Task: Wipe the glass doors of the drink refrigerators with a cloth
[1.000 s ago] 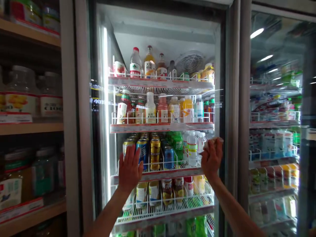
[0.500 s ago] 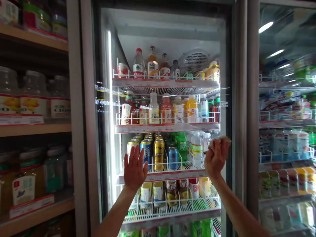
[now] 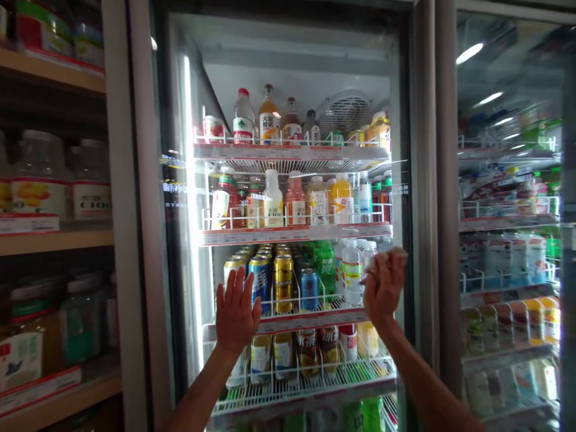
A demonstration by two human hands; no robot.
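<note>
My left hand [image 3: 236,315] lies flat on the glass door [image 3: 288,39] of a lit drinks fridge, its fingers stretched upward and holding nothing. Behind it, through the glass, are a blue can [image 3: 258,277] and a gold can [image 3: 283,283]. On the right side of the same door, my right hand [image 3: 383,291] is closed with bent fingers around a pale crumpled cloth [image 3: 401,254]. Only the cloth's edges show past the fingers. Clear bottles [image 3: 351,270] stand behind the glass beside that hand.
A metal door frame [image 3: 425,180] runs up the right side. Beyond it is another glass-fronted fridge [image 3: 508,225] with drinks and light reflections. To the left, wooden shelves [image 3: 58,241] hold large bottles [image 3: 40,174]. Wire racks inside hold several rows of bottles and cans.
The view has turned slightly right, so the fridge and both hands appear further left. Against the door, both hands stay at nearly the same places, and the right still grips the cloth.
</note>
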